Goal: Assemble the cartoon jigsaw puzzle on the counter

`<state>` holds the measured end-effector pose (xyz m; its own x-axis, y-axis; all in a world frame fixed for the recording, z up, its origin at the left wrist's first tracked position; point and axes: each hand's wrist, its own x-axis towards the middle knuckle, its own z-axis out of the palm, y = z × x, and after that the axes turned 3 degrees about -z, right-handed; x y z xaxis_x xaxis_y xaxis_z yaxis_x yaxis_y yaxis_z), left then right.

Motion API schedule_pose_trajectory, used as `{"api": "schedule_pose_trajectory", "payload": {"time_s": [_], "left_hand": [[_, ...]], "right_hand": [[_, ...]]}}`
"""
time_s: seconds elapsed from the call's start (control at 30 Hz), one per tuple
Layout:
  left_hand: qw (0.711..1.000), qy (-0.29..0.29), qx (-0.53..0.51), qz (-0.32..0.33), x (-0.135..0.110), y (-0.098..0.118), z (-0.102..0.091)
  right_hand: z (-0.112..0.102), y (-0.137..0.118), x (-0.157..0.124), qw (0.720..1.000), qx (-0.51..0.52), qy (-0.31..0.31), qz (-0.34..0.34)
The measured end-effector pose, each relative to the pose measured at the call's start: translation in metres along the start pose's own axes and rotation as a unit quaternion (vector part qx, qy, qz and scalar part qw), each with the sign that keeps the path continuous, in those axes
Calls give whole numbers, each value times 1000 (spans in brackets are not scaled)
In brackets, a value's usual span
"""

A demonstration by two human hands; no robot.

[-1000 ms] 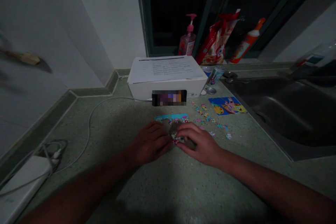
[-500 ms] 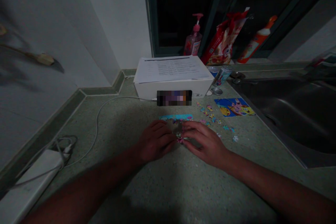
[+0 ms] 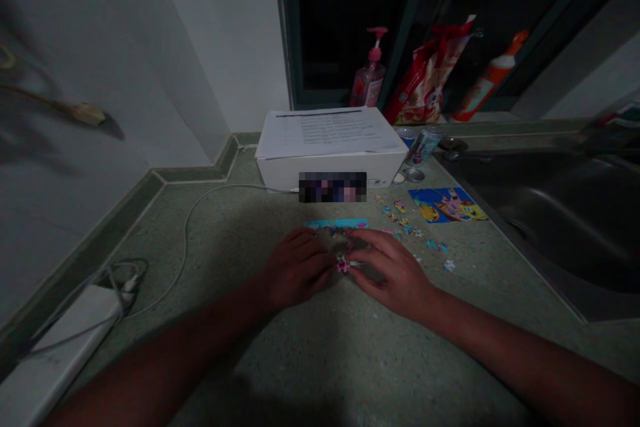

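**Room around 2 hands, lower middle of the frame**

The speckled countertop [image 3: 260, 360] gives a hand room to pass below and to the left of the left hand [image 3: 295, 273] and the right hand [image 3: 395, 273]. A low white cable [image 3: 186, 240] curves across the left side to a power strip [image 3: 65, 333] at lower left. Straight ahead, a white cardboard box [image 3: 280, 173] blocks the way at upper middle, with a drink can [image 3: 424, 145] just beside it. To the right, loose puzzle pieces [image 3: 400, 213] lie flat and low, and a steel sink [image 3: 545, 227] drops away beyond them.
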<state>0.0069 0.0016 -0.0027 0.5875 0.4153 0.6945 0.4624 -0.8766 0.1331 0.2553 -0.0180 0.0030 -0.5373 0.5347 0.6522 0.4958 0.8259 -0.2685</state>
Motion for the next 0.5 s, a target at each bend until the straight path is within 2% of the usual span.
{"api": "schedule_pose_trajectory", "payload": {"time_s": [0.5], "left_hand": [[1000,0,-4,-19,1,1,-1]], "right_hand": [[0,-2,0,1000,12,-3,19]]}}
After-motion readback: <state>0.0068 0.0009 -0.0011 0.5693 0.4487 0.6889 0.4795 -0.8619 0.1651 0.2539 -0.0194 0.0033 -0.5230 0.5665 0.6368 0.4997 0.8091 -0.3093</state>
